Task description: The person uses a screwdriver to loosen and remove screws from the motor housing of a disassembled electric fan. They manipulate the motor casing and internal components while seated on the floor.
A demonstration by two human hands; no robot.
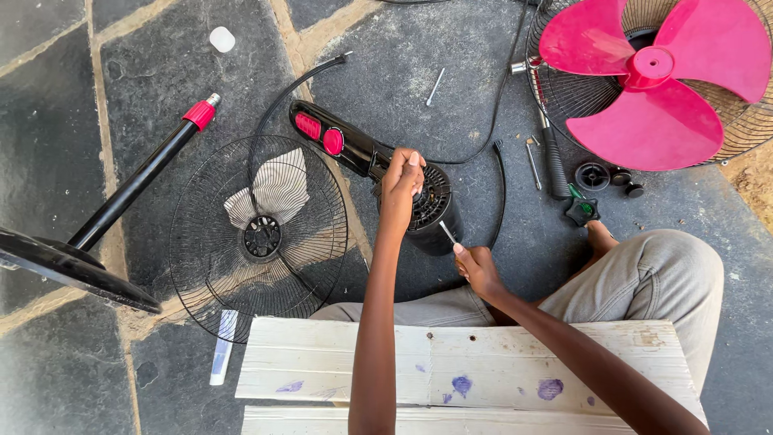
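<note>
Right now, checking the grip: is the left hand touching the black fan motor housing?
Touching. The head view shows the left hand resting on top of the black motor housing, fingers curled over its vented top.

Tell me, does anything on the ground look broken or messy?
Yes. A fan lies in pieces: the pink three-bladed propeller sits loose in one wire grille, the other round black wire grille lies flat, and screws and knobs are scattered. The left hand grips the black motor housing; the right hand holds a thin metal tool.
</note>
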